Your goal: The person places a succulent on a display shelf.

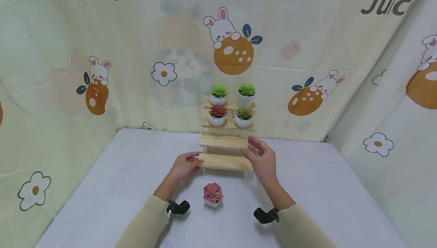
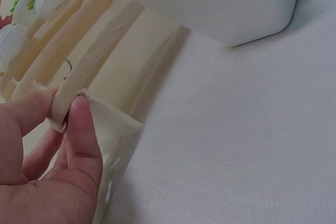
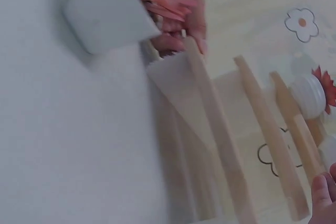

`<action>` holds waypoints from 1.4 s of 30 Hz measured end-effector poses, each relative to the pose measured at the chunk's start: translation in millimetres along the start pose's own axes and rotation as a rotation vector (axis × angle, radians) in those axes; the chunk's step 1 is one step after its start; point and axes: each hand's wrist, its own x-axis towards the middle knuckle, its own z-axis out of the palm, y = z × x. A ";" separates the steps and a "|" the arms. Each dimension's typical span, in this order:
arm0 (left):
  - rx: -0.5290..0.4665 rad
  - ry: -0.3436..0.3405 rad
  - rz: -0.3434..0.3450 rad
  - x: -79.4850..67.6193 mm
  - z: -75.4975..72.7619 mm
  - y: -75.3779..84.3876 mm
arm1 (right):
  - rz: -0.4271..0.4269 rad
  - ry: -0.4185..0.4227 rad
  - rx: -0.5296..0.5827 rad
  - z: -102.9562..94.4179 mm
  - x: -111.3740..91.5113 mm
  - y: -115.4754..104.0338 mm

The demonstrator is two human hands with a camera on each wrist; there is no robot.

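A stepped wooden plant stand (image 1: 225, 161) with clear side supports stands at the table's back. My left hand (image 1: 184, 167) pinches the left end of its lowest shelf (image 2: 94, 59) between thumb and finger. By the right end of the second shelf (image 1: 223, 141) is my right hand (image 1: 264, 160), its fingers apart and loosely bent; whether they touch the wood is unclear. In front of the stand, between my forearms, sits a pink succulent (image 1: 213, 192) in a white angular pot (image 2: 220, 6). The right wrist view catches only fingertips (image 3: 321, 190) of that hand at its edge.
Upper shelves carry a red succulent (image 1: 217, 114), an olive-green one (image 1: 244, 116) and two bright green ones (image 1: 219, 93), all in white pots. A white cloth covers the table (image 1: 136, 195). Printed curtains (image 1: 136, 24) hang behind and at both sides.
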 end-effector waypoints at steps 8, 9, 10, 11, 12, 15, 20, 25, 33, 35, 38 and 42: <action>-0.008 0.007 -0.004 -0.9 0.7 0.0 | -0.010 -0.075 0.024 11.6 -39.1 13.6; -0.011 0.006 -0.002 -0.8 0.7 0.0 | -0.011 -0.094 0.024 13.2 -44.3 14.8; -0.012 0.005 -0.002 -0.7 0.7 0.0 | -0.010 -0.115 0.021 14.6 -49.3 16.1; -0.011 0.004 -0.001 -1.0 0.8 0.1 | -0.008 -0.135 0.020 15.9 -54.3 17.5; -0.011 0.005 -0.007 -0.8 1.1 0.3 | -0.005 -0.154 0.025 17.1 -59.2 19.0; -0.002 0.009 -0.012 -0.3 1.0 0.7 | 0.012 -0.216 0.053 20.8 -71.5 23.4; 0.000 0.010 -0.010 -0.2 1.2 0.2 | 0.056 -0.348 0.116 24.8 -87.4 31.2; 0.001 0.015 -0.009 -0.4 1.3 -0.2 | 0.098 -0.518 0.129 26.6 -98.9 33.8; 0.010 0.029 -0.026 0.1 0.9 -0.4 | 0.146 -0.626 0.082 31.9 -108.0 35.9; 0.008 0.028 -0.027 1.0 0.8 -1.0 | 0.162 -0.601 0.062 33.2 -109.1 36.4; 0.004 0.027 -0.024 1.1 0.7 -1.4 | 0.174 -0.563 0.025 35.3 -110.7 37.2; 0.000 0.028 -0.027 0.9 1.5 -1.6 | 0.167 -0.523 -0.023 37.7 -113.3 37.4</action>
